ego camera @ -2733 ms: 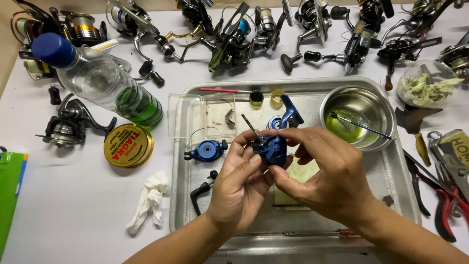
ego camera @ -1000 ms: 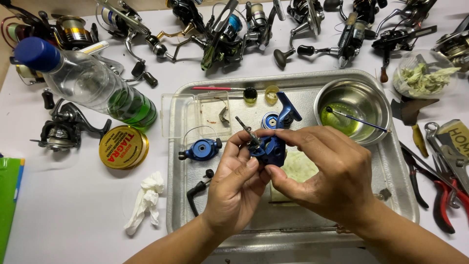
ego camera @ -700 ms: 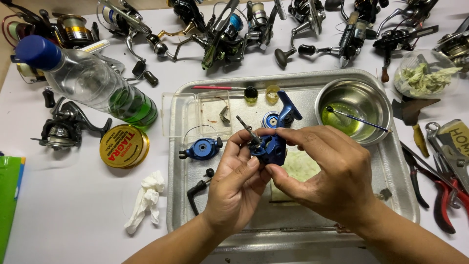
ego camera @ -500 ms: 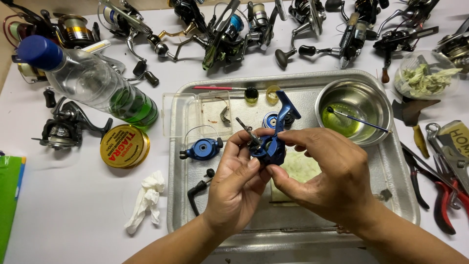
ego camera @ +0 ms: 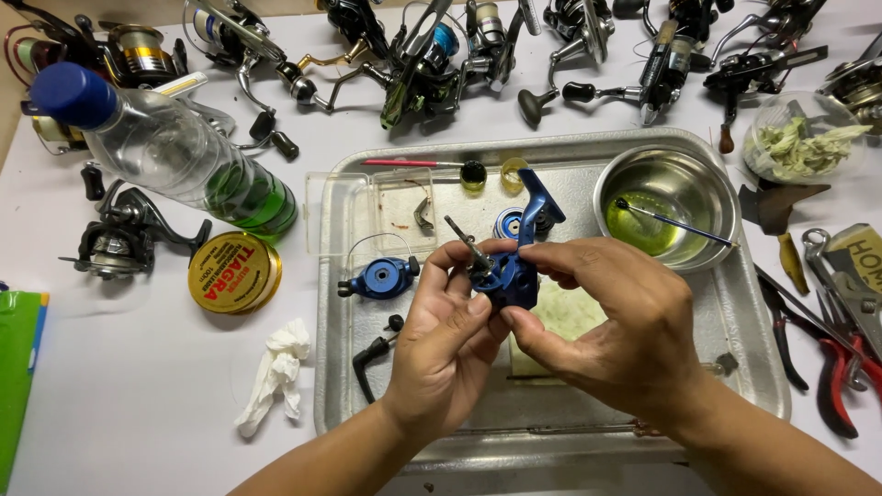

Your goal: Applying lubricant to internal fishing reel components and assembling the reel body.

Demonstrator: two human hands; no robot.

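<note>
Both hands grip a blue reel body (ego camera: 508, 276) above the metal tray (ego camera: 753, 367): the left hand (ego camera: 446, 344) pinches its shaft end, and the right hand (ego camera: 616, 331) wraps its other side. Inside the tray lie a blue spool (ego camera: 381, 276) and a steel bowl (ego camera: 668, 207) of yellow-green liquid.

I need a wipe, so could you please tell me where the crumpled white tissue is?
The crumpled white tissue lies on the table left of the metal tray, just below the round gold tin and left of the left hand.
</note>
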